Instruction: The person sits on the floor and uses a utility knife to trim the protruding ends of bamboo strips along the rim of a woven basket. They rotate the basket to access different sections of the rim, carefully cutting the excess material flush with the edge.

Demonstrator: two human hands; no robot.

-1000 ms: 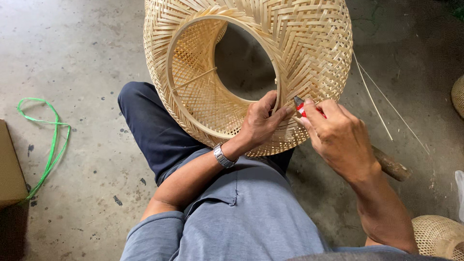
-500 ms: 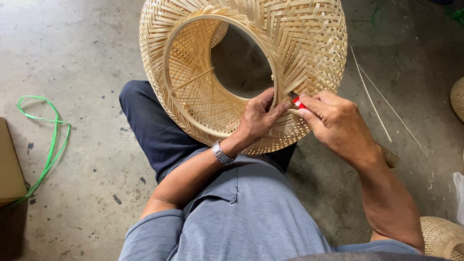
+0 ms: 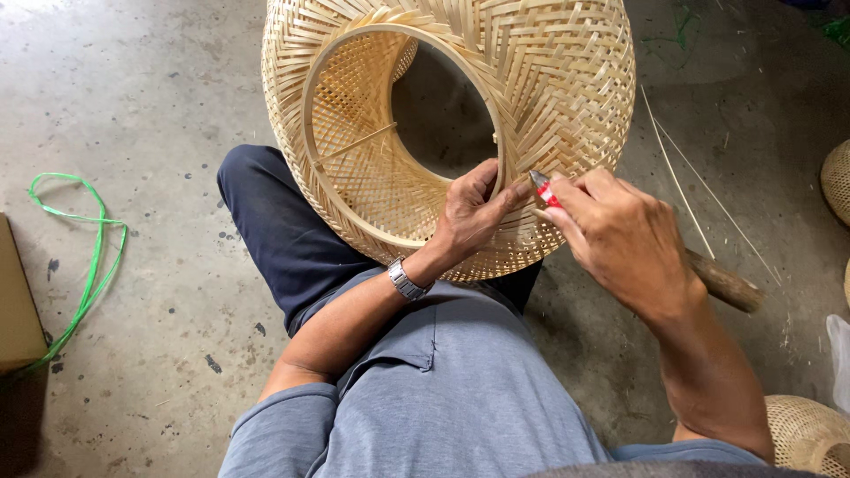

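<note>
the large round woven bamboo basket [image 3: 460,133] rests tilted on the person's lap, its open mouth facing the camera, filling the frame from ten to two o'clock. the left hand [image 3: 474,212] grips the basket's inner hoop rim at about five o'clock of the opening, thumb pressed on the hoop, fingers curled behind it. the right hand [image 3: 624,239] is clenched around a small red-handled metal tool [image 3: 542,188], whose tip touches the weave just beside the left thumb. the step in hand looks like working a strip at the rim, trimming or tucking it. the next move would call for a steady left hold while the tool tip bites exactly at the strip, not the hoop. a brown wooden stick [image 3: 722,281] lies on the concrete floor [image 3: 150,106] at four o'clock; a green plastic strap [image 3: 84,257] lies at nine o'clock.
</note>
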